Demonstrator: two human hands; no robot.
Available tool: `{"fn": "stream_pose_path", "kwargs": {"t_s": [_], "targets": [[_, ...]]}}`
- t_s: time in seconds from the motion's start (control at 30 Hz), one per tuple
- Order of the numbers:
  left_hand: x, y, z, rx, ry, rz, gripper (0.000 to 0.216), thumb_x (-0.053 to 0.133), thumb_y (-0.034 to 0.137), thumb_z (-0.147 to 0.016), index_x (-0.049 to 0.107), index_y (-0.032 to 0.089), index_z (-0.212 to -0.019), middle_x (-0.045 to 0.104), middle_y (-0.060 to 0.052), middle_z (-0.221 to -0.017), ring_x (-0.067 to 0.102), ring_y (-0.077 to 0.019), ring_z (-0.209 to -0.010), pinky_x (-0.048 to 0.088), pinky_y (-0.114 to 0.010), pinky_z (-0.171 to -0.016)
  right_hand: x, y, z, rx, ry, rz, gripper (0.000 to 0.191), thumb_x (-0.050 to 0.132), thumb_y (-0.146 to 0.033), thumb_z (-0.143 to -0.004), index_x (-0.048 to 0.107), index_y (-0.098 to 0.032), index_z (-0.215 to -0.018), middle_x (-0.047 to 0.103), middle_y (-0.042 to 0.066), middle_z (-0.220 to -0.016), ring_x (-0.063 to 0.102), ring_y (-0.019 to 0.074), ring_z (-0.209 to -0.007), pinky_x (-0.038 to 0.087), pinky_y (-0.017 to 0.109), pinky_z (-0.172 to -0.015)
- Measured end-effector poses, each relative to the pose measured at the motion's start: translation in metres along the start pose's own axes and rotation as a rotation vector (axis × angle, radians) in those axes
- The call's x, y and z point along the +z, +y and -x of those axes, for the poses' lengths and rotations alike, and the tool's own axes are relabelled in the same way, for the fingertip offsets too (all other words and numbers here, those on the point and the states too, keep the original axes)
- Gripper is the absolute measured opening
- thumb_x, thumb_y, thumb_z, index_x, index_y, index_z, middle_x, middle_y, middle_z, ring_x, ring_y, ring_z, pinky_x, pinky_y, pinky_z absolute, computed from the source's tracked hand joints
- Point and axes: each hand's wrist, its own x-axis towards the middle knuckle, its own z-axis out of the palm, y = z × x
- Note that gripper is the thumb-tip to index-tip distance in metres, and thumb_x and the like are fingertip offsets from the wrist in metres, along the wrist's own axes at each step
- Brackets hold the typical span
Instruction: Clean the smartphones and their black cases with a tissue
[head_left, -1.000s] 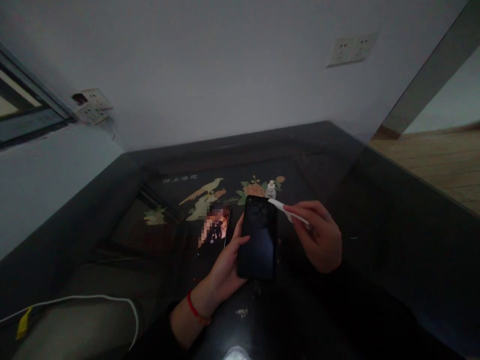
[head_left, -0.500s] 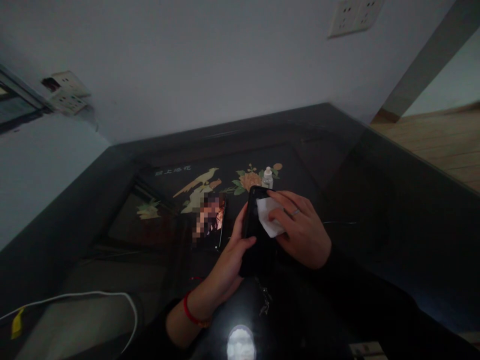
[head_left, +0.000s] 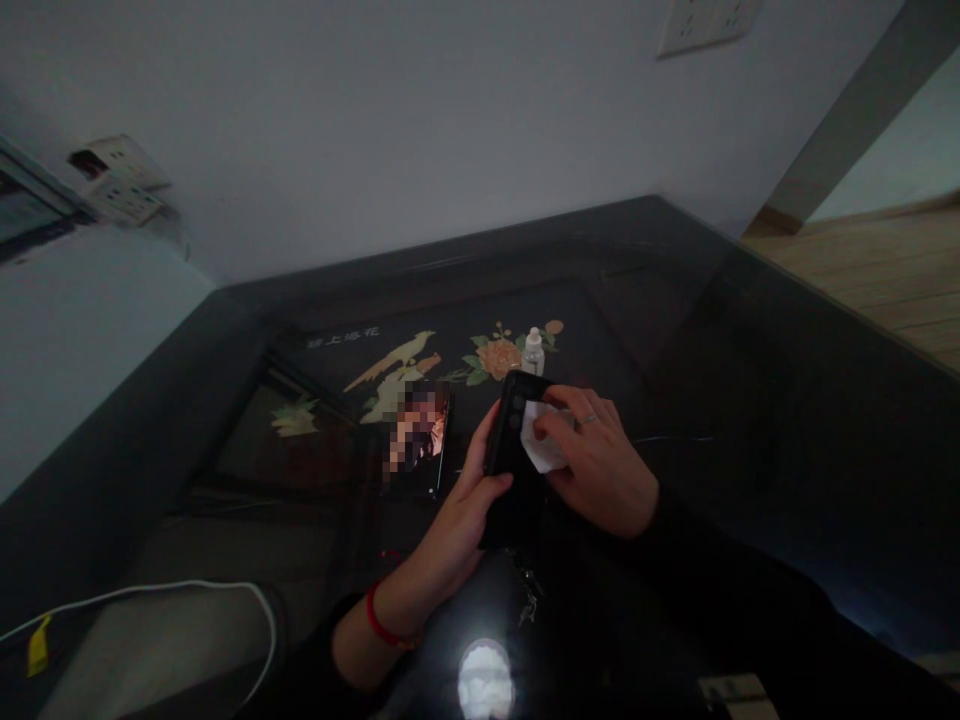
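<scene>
A black smartphone (head_left: 517, 500), its back with camera lenses facing up, is gripped along its left side by my left hand (head_left: 469, 500), thumb lying over the back. My right hand (head_left: 604, 465) pinches a white wipe (head_left: 541, 445) and presses it against the phone's upper part, beside the lenses. A chain-like charm (head_left: 529, 595) dangles below the phone's lower end. Just beyond the phone stands a small clear bottle with a white cap (head_left: 533, 352). Left of my left hand, a second phone (head_left: 424, 440) lies on the table with its screen lit and partly pixelated.
The dark glossy table (head_left: 720, 330) carries a bird and flower print (head_left: 405, 350). A white cable (head_left: 187, 583) with a yellow tag (head_left: 37, 645) curves across the lower left. A bright round light reflection (head_left: 486, 680) shows at the front. Wall sockets (head_left: 705, 25) are at the upper right.
My right hand has shifted the wipe slightly to the right and down, and the camera lenses on the phone's back now show. My left hand keeps its hold.
</scene>
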Motion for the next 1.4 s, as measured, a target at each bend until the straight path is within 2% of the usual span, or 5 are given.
{"fn": "stream_pose_path", "kwargs": {"t_s": [0.43, 0.73, 1.0, 1.27, 1.4], "targets": [[0.003, 0.004, -0.002, -0.018, 0.055, 0.014, 0.08, 0.053, 0.017, -0.075, 0.026, 0.036, -0.148, 0.043, 0.004, -0.148, 0.049, -0.0223, -0.127, 0.042, -0.035, -0.104, 0.007, 0.009, 0.001, 0.081, 0.0, -0.237, 0.027, 0.062, -0.002, -0.071, 0.061, -0.017, -0.093, 0.055, 0.011, -0.107, 0.052, 0.0256, -0.098, 0.045, 0.041, -0.086], [-0.001, 0.0, -0.001, -0.049, 0.057, 0.052, 0.08, 0.051, 0.018, -0.078, 0.021, 0.037, -0.149, 0.044, -0.001, -0.147, 0.056, -0.023, -0.117, 0.047, -0.039, -0.097, 0.003, 0.016, -0.002, -0.019, 0.035, -0.272, 0.021, 0.057, -0.004, -0.08, 0.068, -0.02, -0.086, 0.069, 0.006, -0.093, 0.06, 0.0199, -0.086, 0.051, 0.035, -0.077], [0.006, -0.001, 0.005, -0.242, -0.108, 0.08, 0.071, 0.039, 0.036, -0.085, 0.011, 0.041, -0.149, 0.057, -0.005, -0.132, 0.064, -0.0281, -0.103, 0.052, -0.051, -0.083, -0.016, 0.027, -0.009, 0.18, 0.346, -0.321, 0.013, 0.058, -0.024, -0.089, 0.071, -0.021, -0.087, 0.072, 0.004, -0.088, 0.067, 0.0186, -0.082, 0.053, 0.032, -0.076], [0.01, -0.007, 0.007, -0.317, -0.038, 0.154, 0.073, 0.041, 0.037, -0.085, 0.011, 0.035, -0.151, 0.061, -0.008, -0.126, 0.064, -0.0283, -0.098, 0.052, -0.049, -0.082, 0.001, 0.017, -0.002, -0.144, 0.173, -0.199, 0.024, 0.05, -0.012, -0.089, 0.07, -0.02, -0.098, 0.071, 0.006, -0.095, 0.065, 0.0182, -0.087, 0.054, 0.033, -0.079], [0.01, -0.004, 0.006, -0.319, -0.107, 0.177, 0.07, 0.038, 0.041, -0.086, 0.011, 0.038, -0.15, 0.062, -0.008, -0.124, 0.065, -0.03, -0.097, 0.052, -0.053, -0.081, -0.002, 0.02, -0.003, -0.068, 0.248, -0.122, 0.026, 0.049, -0.01, -0.088, 0.07, -0.019, -0.101, 0.07, 0.007, -0.096, 0.065, 0.0187, -0.09, 0.054, 0.033, -0.081]]}}
